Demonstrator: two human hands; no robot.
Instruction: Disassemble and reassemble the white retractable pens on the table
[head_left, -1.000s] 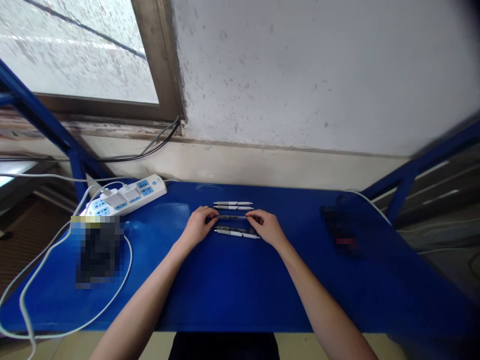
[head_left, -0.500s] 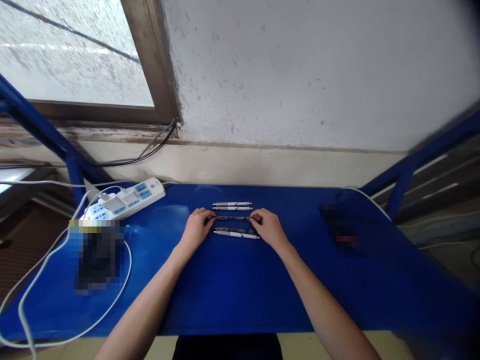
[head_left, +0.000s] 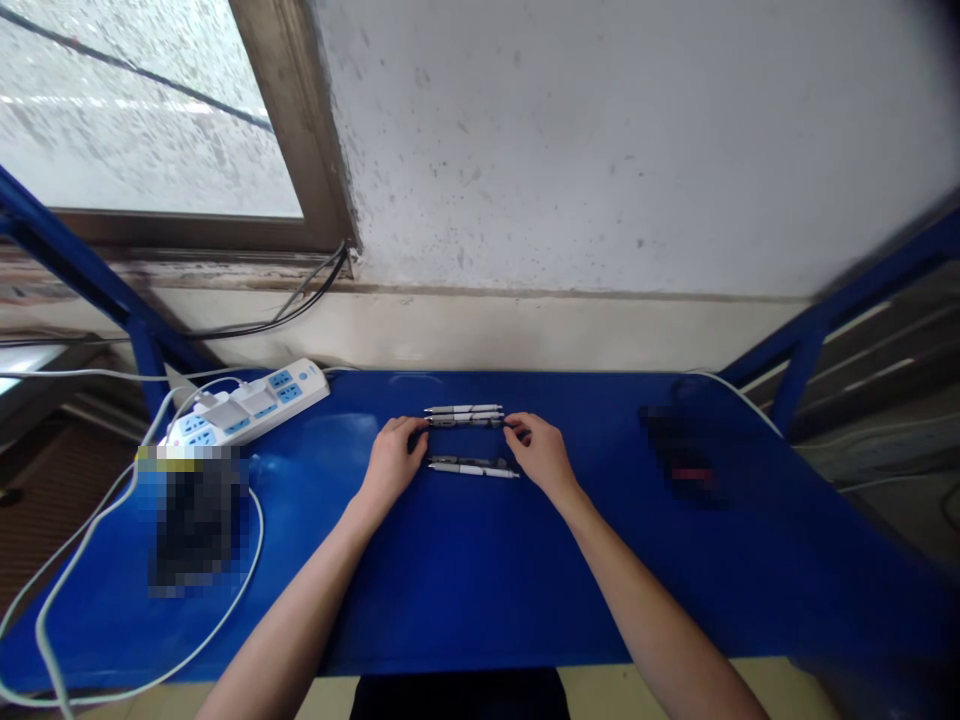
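My left hand (head_left: 397, 455) is at the left end of a dark pen (head_left: 465, 424), its thumb and forefinger closed at the tip. My right hand (head_left: 541, 455) holds its fingers bent together at the pen's other end. The dark pen lies crosswise, against the near side of two white-and-grey pens (head_left: 463, 409) that sit parallel to it. Nearer to me, between my wrists, rest another dark pen (head_left: 480, 461) and a white pen (head_left: 474, 469), side by side and slightly slanted.
A white power strip (head_left: 300, 385) with plugged-in adapters stands at the back left of the blue table (head_left: 480, 580). A white cable (head_left: 259, 550) loops around a blurred dark object (head_left: 199, 525). Another blurred dark object (head_left: 679, 455) lies at the right. A wall and window are behind.
Both hands have slid the dark pen away from me, up against the two far pens. The near pair of pens has stayed in place.
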